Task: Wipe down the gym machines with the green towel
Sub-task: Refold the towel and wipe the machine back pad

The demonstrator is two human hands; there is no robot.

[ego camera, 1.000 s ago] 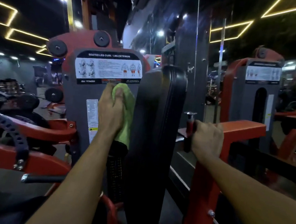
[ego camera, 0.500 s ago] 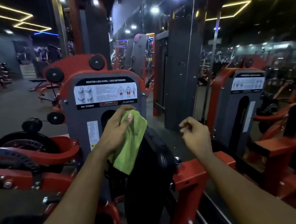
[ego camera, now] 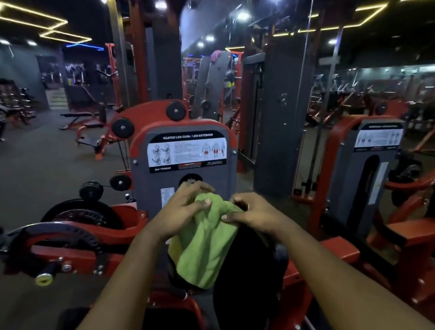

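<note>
Green towel (ego camera: 207,244) held up in front of the leg machine (ego camera: 183,166), just above its black pad (ego camera: 247,288), left hand (ego camera: 181,210) gripping the top edge, right hand (ego camera: 253,211) apparently pinching the other corner, towel hanging loose below, instruction label (ego camera: 187,151) behind.

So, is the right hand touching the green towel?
Touching. Head view shows the right hand pinching the green towel at its top edge.

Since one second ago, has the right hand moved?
Yes. The right hand left the red frame to the right of the black pad and came leftward. It now pinches the green towel above the pad, beside the left hand.
</note>
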